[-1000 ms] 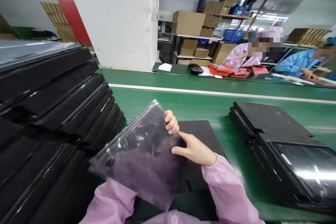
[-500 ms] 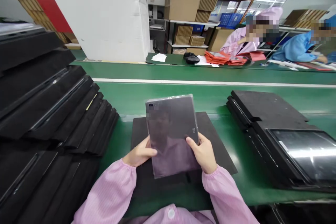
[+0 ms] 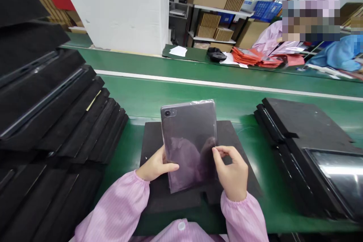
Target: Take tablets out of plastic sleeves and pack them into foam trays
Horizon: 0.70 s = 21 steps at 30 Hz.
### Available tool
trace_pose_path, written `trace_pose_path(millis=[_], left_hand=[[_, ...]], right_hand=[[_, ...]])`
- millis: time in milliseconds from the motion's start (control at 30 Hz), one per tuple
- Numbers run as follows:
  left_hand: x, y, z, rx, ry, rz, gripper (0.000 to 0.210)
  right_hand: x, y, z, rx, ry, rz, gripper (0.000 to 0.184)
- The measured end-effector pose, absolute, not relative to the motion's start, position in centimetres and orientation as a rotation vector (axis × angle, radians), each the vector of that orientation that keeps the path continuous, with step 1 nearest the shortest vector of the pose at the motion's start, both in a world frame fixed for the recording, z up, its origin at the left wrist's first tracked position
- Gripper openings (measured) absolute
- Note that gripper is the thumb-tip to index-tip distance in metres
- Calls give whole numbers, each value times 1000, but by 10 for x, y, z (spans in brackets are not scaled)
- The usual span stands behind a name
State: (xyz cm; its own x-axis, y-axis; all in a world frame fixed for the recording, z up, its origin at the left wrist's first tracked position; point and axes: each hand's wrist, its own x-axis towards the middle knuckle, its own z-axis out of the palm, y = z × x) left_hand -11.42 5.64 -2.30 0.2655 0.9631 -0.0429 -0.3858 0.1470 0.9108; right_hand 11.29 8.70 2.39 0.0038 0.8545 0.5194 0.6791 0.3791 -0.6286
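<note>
A dark grey tablet (image 3: 190,136) with a camera at its top left corner is held up, back side facing me, in what looks like clear plastic film. My left hand (image 3: 155,164) grips its lower left edge, thumb on the back and fingers behind. At the right edge, my right hand (image 3: 232,170) has thumb and index finger pinched together on the rim of the film or tablet; which of the two is too fine to tell. Under the tablet a black foam sheet (image 3: 238,151) lies on the green table (image 3: 136,100).
Tall stacks of black foam sheets (image 3: 65,121) with tablets between them rise on the left. To the right is a lower stack of foam (image 3: 312,121), a tablet (image 3: 343,174) lying screen up on it. Across the table, co-workers sit beside orange bags (image 3: 252,56).
My right thumb has left the tablet's back, and that hand has turned to pinch at the right edge. The left hand keeps its hold. The whole view has shifted slightly.
</note>
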Motion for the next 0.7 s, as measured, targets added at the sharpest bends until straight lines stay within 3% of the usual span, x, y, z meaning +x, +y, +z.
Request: trace_pose_path(millis=[433, 600, 700], left_hand=[[-119, 57, -18, 1155, 992, 1078, 50], [-119, 54, -20, 1087, 1012, 1070, 57], [-118, 54, -21, 1048, 997, 1084, 52]], right_hand=[[24, 8, 44, -573, -2000, 862, 12], [24, 11, 46, -260, -2229, 822, 31], [32, 15, 47, -200, -2285, 812, 28]])
